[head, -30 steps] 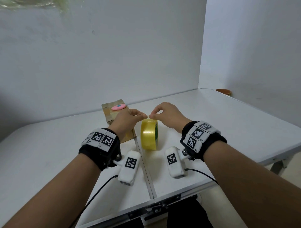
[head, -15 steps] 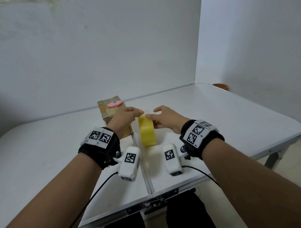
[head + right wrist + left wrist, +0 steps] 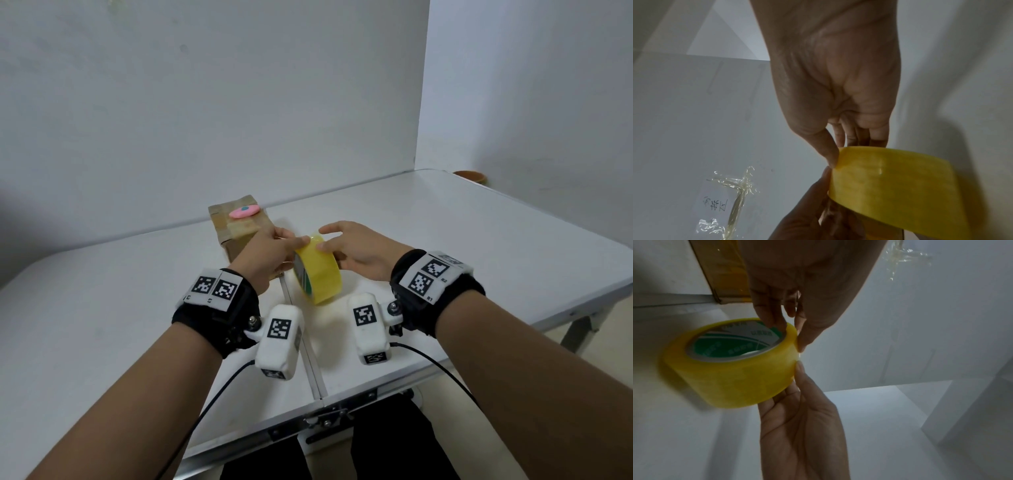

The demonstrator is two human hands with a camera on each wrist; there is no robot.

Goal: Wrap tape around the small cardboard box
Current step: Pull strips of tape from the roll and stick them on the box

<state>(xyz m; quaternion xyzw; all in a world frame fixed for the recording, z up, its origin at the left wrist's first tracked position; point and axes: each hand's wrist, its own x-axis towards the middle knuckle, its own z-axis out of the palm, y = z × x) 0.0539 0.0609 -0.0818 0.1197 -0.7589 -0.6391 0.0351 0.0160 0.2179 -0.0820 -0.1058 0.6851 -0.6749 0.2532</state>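
Tilting since before, tape roll (image 3: pixel 318 274) now shows its green core

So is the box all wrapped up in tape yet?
Not yet. The cardboard box already shows some old tape on top, but no fresh strip reaches it. Right now the left hand and right hand hold the yellow tape roll, seemingly hunting for its end. Pulling tape out and wrapping is all still left.

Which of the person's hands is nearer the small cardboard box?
Left. The left hand is right in front of the cardboard box; the right hand sits beyond the tape roll.
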